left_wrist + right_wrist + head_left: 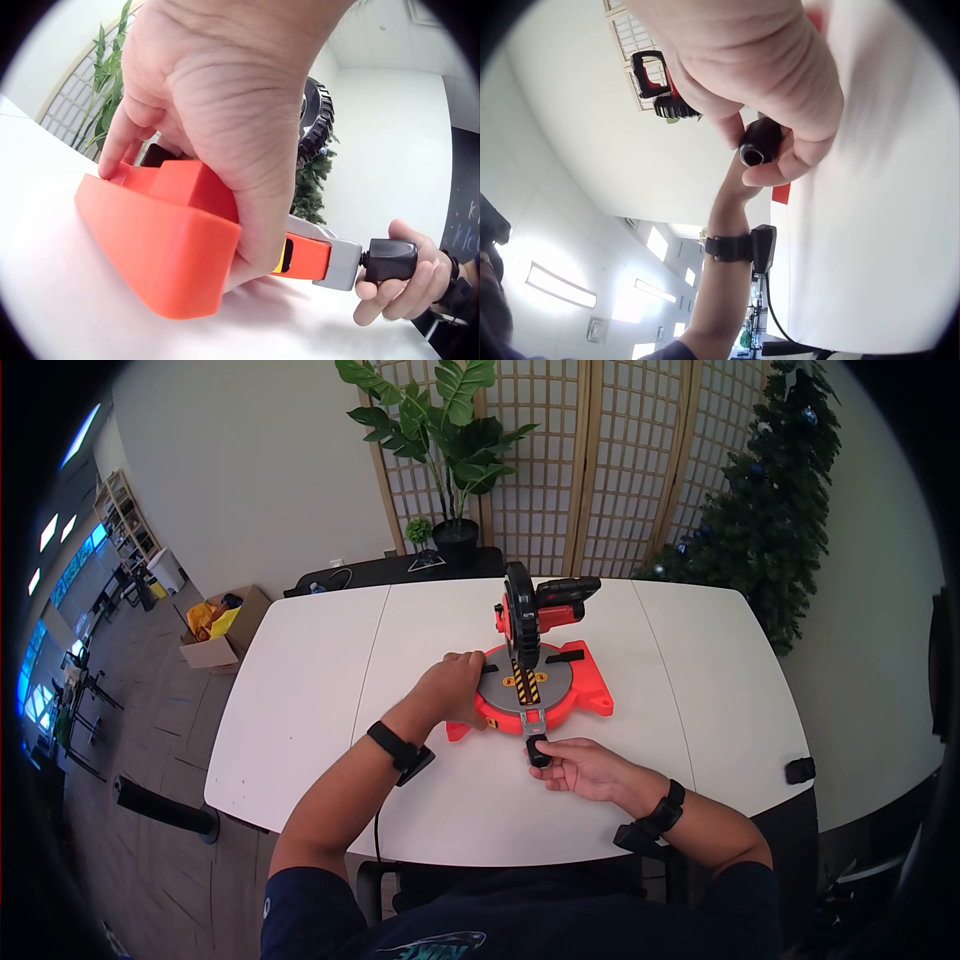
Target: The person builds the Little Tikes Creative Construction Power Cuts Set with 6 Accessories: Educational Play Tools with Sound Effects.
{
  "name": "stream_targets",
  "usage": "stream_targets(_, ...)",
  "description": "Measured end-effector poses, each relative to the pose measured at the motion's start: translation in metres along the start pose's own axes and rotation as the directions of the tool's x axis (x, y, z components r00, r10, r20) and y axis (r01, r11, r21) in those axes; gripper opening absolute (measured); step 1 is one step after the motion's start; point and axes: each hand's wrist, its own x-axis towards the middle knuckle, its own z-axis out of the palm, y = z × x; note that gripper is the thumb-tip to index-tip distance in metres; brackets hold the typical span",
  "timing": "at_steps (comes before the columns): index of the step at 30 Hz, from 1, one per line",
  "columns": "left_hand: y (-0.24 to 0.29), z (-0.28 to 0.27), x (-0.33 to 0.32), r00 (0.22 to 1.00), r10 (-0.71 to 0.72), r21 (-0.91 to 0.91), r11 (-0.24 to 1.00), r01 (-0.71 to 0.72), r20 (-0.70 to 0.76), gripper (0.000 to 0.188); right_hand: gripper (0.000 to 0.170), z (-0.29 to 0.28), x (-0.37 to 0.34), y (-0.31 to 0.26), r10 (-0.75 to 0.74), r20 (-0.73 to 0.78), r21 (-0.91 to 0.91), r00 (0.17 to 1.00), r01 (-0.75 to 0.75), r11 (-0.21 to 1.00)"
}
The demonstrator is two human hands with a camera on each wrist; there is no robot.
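A toy miter saw [560, 680] with an orange base, grey round turntable and black blade stands on a white table. At the base's left side, my left hand [450, 688] grips the orange edge; the left wrist view shows its fingers over the top of the orange base end [157, 247] and the thumb along the side. My right hand [585, 768] pinches the black knob [539, 752] at the front of the grey arm between thumb and fingers. In the right wrist view the knob's hollow end [754, 156] shows between the fingertips.
The white table [300, 690] spreads around the saw, with a small black object [799, 770] at its right edge. Behind it stand a potted plant [455, 538] and a folding screen. A Christmas tree [750, 510] is at the right, a cardboard box [245, 630] on the floor at left.
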Motion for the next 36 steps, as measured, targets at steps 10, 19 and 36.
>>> stream_targets(10,-0.001,0.002,0.000,1.000,0.007,-0.019,1.000,-0.007,-0.015,0.092,0.028,0.002,0.001,-0.004,0.005,0.091,0.142,0.996,-0.018,0.990)
stream_targets(19,0.001,-0.001,0.000,1.000,-0.006,-0.004,1.000,0.006,0.002,0.093,0.038,0.007,-0.004,-0.002,0.036,-0.035,-0.024,0.999,-0.037,0.999)
stream_targets(36,0.001,0.002,-0.001,1.000,0.006,0.004,1.000,-0.006,-0.015,0.095,0.033,0.007,-0.003,0.003,-0.083,0.020,0.093,0.996,0.081,0.992)
